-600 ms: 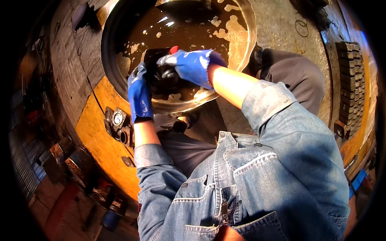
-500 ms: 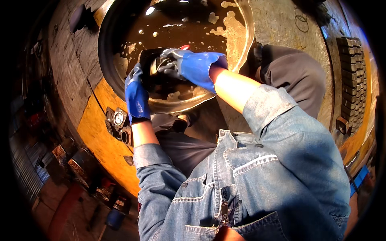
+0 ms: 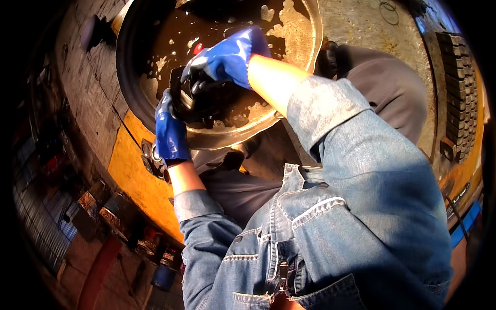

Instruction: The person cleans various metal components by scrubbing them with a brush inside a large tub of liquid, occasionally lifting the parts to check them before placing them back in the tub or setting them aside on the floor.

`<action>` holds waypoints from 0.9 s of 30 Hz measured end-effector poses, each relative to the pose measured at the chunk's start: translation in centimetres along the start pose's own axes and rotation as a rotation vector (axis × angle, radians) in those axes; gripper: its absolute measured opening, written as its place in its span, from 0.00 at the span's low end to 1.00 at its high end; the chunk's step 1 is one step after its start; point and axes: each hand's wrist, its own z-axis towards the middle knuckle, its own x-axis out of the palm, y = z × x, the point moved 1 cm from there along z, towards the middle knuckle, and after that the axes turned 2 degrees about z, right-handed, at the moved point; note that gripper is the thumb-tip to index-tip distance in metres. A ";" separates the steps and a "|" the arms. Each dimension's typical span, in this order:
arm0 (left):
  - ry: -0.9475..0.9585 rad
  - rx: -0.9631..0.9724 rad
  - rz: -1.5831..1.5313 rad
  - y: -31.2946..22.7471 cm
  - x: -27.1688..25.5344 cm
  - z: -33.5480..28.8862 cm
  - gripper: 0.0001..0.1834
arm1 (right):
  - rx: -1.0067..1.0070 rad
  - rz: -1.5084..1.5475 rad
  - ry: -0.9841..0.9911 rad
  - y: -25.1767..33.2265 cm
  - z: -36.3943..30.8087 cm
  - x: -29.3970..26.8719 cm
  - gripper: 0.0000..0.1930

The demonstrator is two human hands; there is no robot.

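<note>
- In the head view, the right hand [image 3: 221,59], in a blue glove with grey fingers, is bent narrow around what seems to be a brush [image 3: 187,100]; a pale edge, perhaps its bristles, shows below the fingers, and a red tip [image 3: 198,48], maybe its handle end, stands out above them.
- The left hand [image 3: 170,129], in a similar glove, is at the near left edge of a dark part [image 3: 176,82]; its fingers lie along this edge, but I cannot tell how firmly they close.
- The dark part is inside the round metal basin [image 3: 317,31], toward its lower left side, over the brown liquid [image 3: 232,26] with foam patches; its full shape is hidden by shadow and by the right hand.
- I judge the part to be stiff and rather heavy, not fragile; its surface is probably slippery from the liquid; the outer edge seems the safest place for holding, with fingers under it and thumb above; the brush is likely light, best gripped on its handle.
- Beside the left wrist, small metal pieces [image 3: 155,154] lie on a yellow board [image 3: 129,155].
</note>
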 end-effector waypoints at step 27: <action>-0.004 -0.001 0.040 -1.4 1.5 -0.6 0.23 | -0.469 -2.635 0.338 -1.8 -4.2 9.2 0.21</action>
